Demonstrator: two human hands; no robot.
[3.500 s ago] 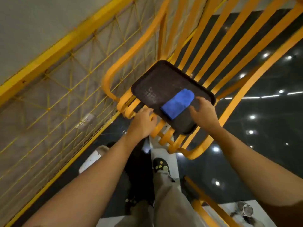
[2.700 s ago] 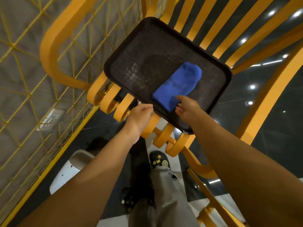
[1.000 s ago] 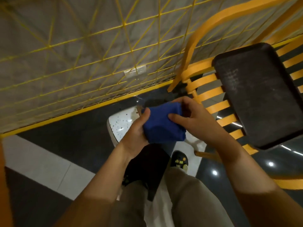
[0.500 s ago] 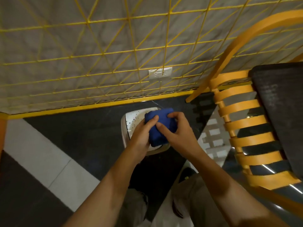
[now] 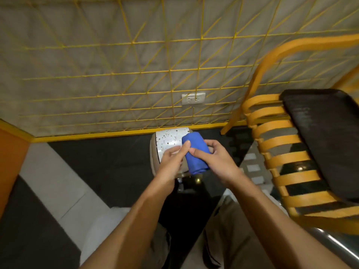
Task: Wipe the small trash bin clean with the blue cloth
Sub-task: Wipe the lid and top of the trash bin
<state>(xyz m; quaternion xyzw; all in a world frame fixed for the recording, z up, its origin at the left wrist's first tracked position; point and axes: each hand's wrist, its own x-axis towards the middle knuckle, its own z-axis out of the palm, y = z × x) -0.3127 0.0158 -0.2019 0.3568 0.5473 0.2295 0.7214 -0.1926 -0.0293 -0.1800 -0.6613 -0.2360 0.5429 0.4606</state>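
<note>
A small trash bin [image 5: 168,139] with a white, dark-speckled lid stands on the floor against the wall's yellow base rail. Over its lid I hold a folded blue cloth [image 5: 195,153] between both hands. My left hand [image 5: 172,161] pinches the cloth's left edge with thumb and fingers. My right hand [image 5: 214,158] grips it from the right side. The hands and cloth hide the bin's near right part; I cannot tell whether the cloth touches the lid.
An orange slatted chair [image 5: 275,148] stands at the right with a black tray [image 5: 328,140] on its seat. A wall with yellow wire mesh [image 5: 136,74] and a socket [image 5: 193,98] rises behind the bin. My legs are below, on dark floor with white stripes.
I took the blue cloth off the tray, turned left to the bin and brought the cloth over its lid with both hands. In the last half second the grip shifted slightly.
</note>
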